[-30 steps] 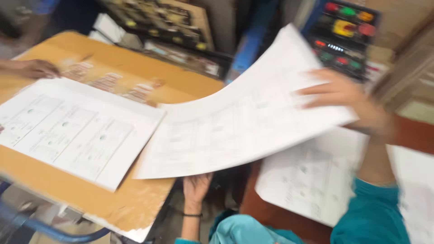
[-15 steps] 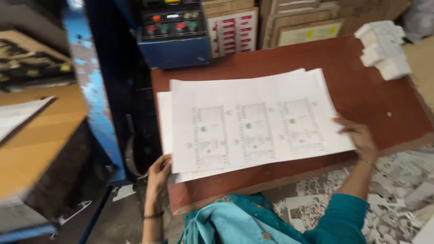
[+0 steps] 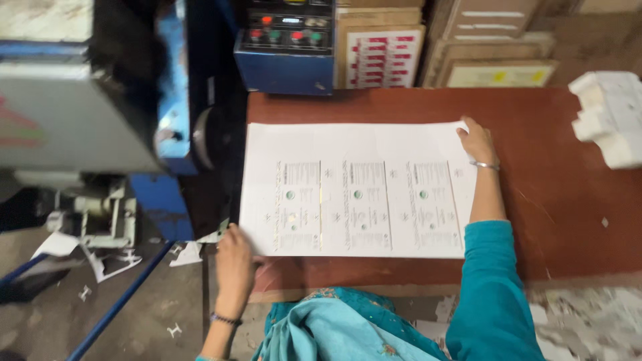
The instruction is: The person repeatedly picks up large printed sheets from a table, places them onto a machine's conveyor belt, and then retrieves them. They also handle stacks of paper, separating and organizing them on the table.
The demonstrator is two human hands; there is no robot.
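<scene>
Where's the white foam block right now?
In the head view, the white foam block sits at the far right edge of the reddish-brown table, right of the printed sheets, clear of both hands.

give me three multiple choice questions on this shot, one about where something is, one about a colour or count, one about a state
1. Where is the right hand?
A. at the far right corner of the printed sheets
B. on the control panel
C. on the white foam blocks

2. How many printed panels lie side by side on the top sheet?
A. one
B. three
C. six

3. How do the sheets lie?
A. rolled up
B. flat on the red-brown table
C. lifted in the air

Answers:
1. A, its fingers rest on that corner, well apart from the white foam blocks and the blue control panel.
2. B, three like panels show in a row.
3. B, the sheets lie spread flat, with the left hand at the near left corner.
</scene>
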